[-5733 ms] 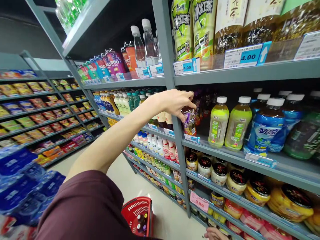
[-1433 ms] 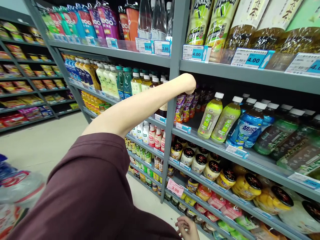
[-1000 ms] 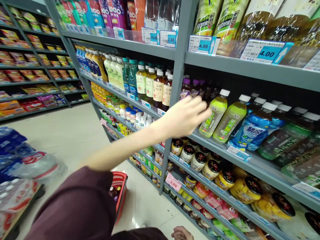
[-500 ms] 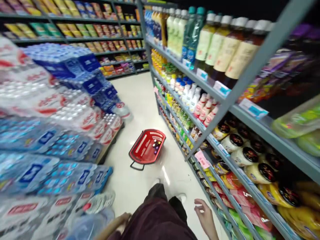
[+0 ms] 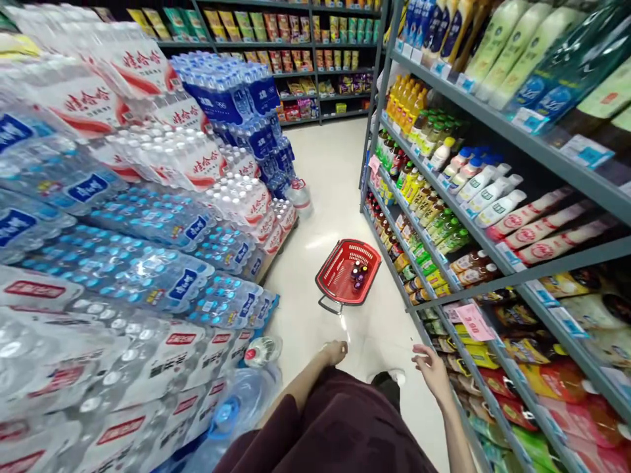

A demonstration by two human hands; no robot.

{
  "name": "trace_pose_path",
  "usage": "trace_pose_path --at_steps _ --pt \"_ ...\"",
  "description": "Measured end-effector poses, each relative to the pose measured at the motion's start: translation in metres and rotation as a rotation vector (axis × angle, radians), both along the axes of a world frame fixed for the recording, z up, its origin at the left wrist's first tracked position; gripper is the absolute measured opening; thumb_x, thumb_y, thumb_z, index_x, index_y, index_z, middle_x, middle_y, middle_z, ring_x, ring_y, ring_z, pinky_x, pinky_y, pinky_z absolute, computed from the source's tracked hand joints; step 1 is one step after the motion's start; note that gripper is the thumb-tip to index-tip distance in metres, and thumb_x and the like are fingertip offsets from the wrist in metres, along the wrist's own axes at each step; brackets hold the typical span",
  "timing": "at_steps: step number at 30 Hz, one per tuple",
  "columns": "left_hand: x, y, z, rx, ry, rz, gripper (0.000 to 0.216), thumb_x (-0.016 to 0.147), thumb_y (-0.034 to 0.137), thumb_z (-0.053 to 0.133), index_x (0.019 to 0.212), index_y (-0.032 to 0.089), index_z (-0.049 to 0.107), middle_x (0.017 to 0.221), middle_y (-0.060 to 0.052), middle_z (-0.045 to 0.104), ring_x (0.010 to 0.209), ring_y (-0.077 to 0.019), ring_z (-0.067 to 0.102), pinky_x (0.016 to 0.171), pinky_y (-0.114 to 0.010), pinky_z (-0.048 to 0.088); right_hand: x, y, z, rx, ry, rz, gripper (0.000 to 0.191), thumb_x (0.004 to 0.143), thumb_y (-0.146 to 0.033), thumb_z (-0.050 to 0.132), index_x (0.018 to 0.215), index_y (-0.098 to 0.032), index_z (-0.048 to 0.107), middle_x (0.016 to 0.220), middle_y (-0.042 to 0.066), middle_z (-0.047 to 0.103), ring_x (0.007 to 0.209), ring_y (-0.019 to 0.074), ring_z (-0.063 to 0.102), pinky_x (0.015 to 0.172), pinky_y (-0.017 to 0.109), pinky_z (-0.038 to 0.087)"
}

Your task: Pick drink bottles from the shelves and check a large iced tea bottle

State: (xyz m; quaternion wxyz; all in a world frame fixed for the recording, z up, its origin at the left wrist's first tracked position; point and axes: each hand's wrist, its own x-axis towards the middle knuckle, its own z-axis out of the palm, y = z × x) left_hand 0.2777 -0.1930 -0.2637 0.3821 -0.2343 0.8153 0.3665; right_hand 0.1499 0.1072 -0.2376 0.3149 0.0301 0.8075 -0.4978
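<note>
Since half a second ago the view has swung further down the aisle, and the red basket [image 5: 348, 271] now sits nearer the middle of the floor view, a little farther ahead of the person. Both arms have come lower and forward: the left hand [image 5: 336, 352] hangs just above the pale floor [image 5: 340, 164], its fingers curled loosely under, holding nothing. The right hand [image 5: 432, 370] is to its right, near the foot of the drinks shelving [image 5: 497, 128], fingers spread and relaxed, also holding nothing and touching nothing.

That basket stands on the floor well ahead of both hands, close to the lowest shelves on the right, its black handle lying toward the near side. A few small bottles [image 5: 358, 274] with dark and purple caps lie inside it at the right end.

On the left, shrink-wrapped packs of bottled water [image 5: 162, 217] are stacked high, running from near to far. One large water jug [image 5: 300, 196] stands at the far end of the stack, and another lies at its near foot close to the left hand. A pink price tag [image 5: 474, 322] hangs from a low shelf on the right, above the right hand. A dark maroon garment [image 5: 340, 427] fills the bottom edge.
</note>
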Motion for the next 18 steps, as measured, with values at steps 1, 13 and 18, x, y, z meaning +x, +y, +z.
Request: trace_pose_path --at_steps 1,13,18 --pt "0.006 -0.016 -0.007 0.006 -0.010 -0.013 0.045 0.093 0.047 0.057 0.121 0.012 0.062 0.115 -0.007 0.065 0.114 -0.0133 0.061 0.106 -0.034 0.054 0.017 -0.030 -0.004 -0.019 -0.028 -0.004 0.069 0.059 -0.065 0.064 0.107 -0.017 0.061 0.123 0.019 0.062 0.095 0.0285 0.069 0.082 0.040 0.058" --pt "0.235 -0.158 -0.025 -0.099 -0.221 0.257 0.048 0.094 0.050 0.054 0.125 0.014 0.060 0.112 -0.006 0.064 0.112 -0.0142 0.062 0.104 -0.032 0.053 0.096 -0.242 -0.015 -0.076 -0.226 0.359 0.049 0.071 -0.045 0.072 0.106 -0.010 0.071 0.092 0.008 0.070 0.072 0.0097 0.064 0.062 0.016 0.051" --pt "0.315 -0.152 -0.012 -0.130 -0.435 0.395 0.037 0.096 0.042 0.052 0.117 0.013 0.061 0.096 -0.003 0.065 0.094 -0.0092 0.065 0.091 -0.024 0.056 0.052 -0.263 -0.019 -0.037 -0.288 0.253 0.054 0.075 -0.048 0.070 0.112 -0.009 0.064 0.114 0.013 0.067 0.077 0.0102 0.068 0.061 0.016 0.051"
